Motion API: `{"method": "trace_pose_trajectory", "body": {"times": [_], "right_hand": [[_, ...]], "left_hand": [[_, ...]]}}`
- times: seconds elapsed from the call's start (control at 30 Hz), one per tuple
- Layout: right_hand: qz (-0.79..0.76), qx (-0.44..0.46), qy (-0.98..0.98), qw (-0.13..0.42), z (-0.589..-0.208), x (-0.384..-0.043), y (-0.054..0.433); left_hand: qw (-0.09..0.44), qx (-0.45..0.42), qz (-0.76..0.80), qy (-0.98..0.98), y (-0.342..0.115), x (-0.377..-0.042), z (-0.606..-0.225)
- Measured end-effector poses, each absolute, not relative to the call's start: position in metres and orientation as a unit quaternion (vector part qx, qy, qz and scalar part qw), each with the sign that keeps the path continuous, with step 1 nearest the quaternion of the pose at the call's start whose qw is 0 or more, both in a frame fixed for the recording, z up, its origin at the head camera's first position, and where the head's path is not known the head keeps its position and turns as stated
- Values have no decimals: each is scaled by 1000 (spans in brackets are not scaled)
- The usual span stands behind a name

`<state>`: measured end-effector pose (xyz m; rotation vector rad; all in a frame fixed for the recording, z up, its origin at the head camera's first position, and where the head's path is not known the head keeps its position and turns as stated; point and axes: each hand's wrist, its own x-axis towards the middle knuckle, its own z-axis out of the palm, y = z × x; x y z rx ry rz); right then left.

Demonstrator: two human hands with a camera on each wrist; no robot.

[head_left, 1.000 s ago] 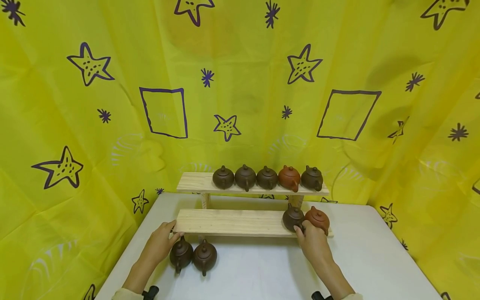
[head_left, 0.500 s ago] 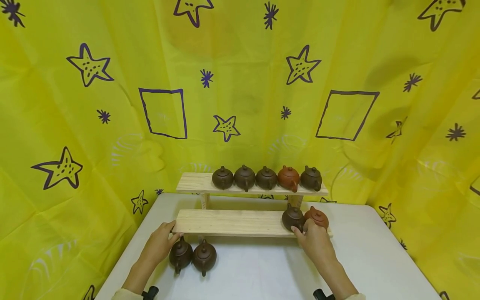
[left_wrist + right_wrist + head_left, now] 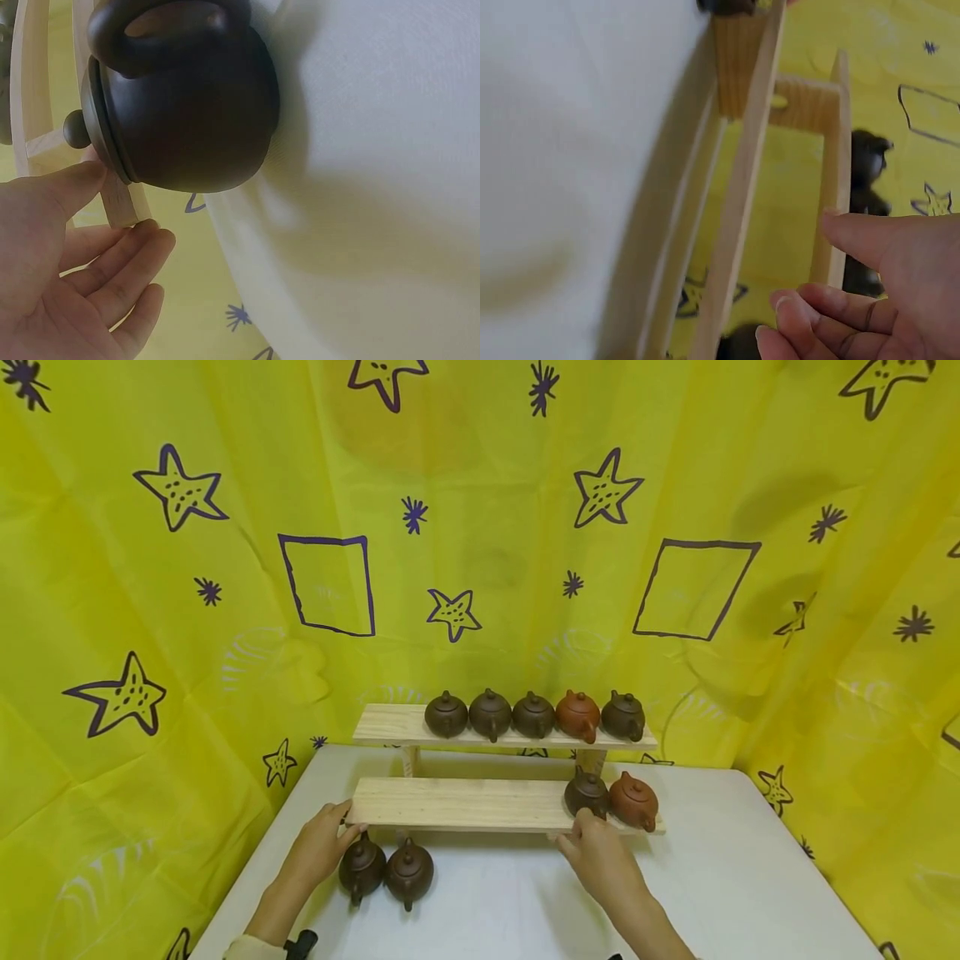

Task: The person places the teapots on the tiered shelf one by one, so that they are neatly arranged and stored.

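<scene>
A two-tier wooden shelf (image 3: 465,803) stands on the white table. My left hand (image 3: 318,847) holds the left end of its lower board; in the left wrist view the thumb and fingertips (image 3: 142,236) meet the wood from either side. My right hand (image 3: 603,860) is at the front edge of the lower board, just before a dark brown teapot (image 3: 587,790), its fingers loosely bent with nothing between them. A reddish teapot (image 3: 633,800) sits beside that one on the right. Two dark teapots, one left (image 3: 363,867) and one right (image 3: 409,872), stand on the table near my left hand.
The upper board (image 3: 390,723) bears a row of several teapots, one of them an orange-red teapot (image 3: 578,715) among dark ones. A yellow curtain (image 3: 487,527) with drawn stars surrounds the table (image 3: 495,902) at the back and sides.
My right hand has let go of the teapots' area and moved left and slightly toward me, uncovering the reddish teapot. The left hand stays on the shelf end.
</scene>
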<state>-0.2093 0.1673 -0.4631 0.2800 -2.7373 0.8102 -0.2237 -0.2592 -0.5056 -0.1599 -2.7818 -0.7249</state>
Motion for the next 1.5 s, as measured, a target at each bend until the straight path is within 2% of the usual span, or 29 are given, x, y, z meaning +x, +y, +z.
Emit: {"method": "trace_pose_trajectory", "body": {"times": [0.23,0.4,0.57,1.03,1.3,1.5], "right_hand": [[268,161,-943,110,-485,-193,117],[276,212,-936,54,-499,-184,80],[267,246,-931,31,-511,-181,50],[200,256,-945,35,-524,-179,-13],[205,256,-943,50,-525,-182,-18],[230,257,-938,38,-521,-181,-12]], "left_hand": [[125,-50,-248,-959,-259,-224,-505],[119,-49,-246,-961,-258,-226,-504],[119,-47,-247,-961,-258,-226,-504],[118,-42,-253,-959,-261,-223,-507],[122,-45,-254,-958,-259,-222,-505],[117,-42,-252,-960,-258,-223,-504]]}}
